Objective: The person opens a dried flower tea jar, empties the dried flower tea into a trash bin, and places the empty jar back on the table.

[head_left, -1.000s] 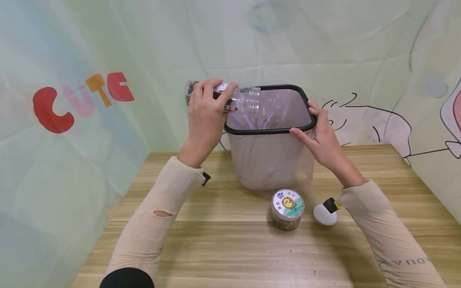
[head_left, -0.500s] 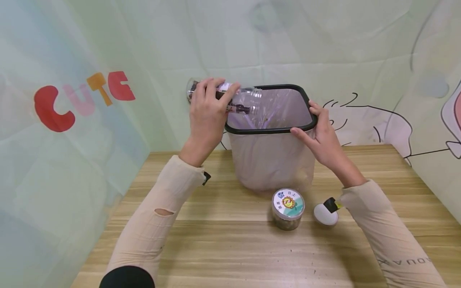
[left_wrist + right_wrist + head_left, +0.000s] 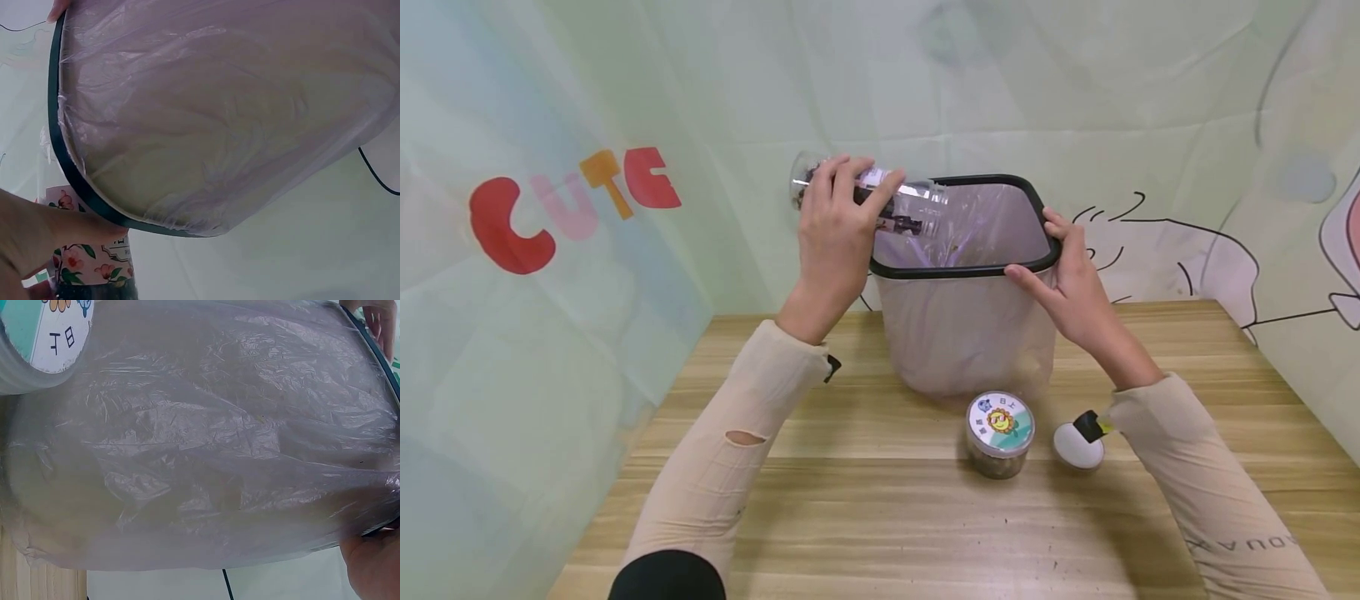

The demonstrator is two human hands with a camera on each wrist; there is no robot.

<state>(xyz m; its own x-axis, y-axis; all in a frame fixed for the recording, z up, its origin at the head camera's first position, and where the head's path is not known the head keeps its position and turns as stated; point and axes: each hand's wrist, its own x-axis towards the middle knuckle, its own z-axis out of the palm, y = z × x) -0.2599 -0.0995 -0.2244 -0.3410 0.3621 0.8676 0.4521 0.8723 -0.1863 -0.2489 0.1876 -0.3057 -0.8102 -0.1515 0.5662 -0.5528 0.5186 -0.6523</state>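
My left hand (image 3: 842,229) grips a clear plastic bottle (image 3: 925,200) that lies almost level, its mouth dipping slightly over the left side of a bin (image 3: 966,333). Dark contents show along the bottle's lower side near the neck. A pink floral label (image 3: 94,262) on it shows in the left wrist view, below the thumb. My right hand (image 3: 1078,292) holds the bin's black rim at the right, thumb in front and fingers behind. A thin see-through bag (image 3: 187,437) covers the bin's outside and lines its inside.
In front of the bin stands a short round tub (image 3: 1000,433) with a sunflower on its lid. A small white disc (image 3: 1077,450) lies to its right, under the right wrist's strap. Dark specks dot the wooden table (image 3: 865,517). A printed cloth (image 3: 1075,75) hangs close behind.
The bottle's base has risen a little and its mouth tips lower. Dark contents have slid toward the neck. My right hand and the bin stay put.
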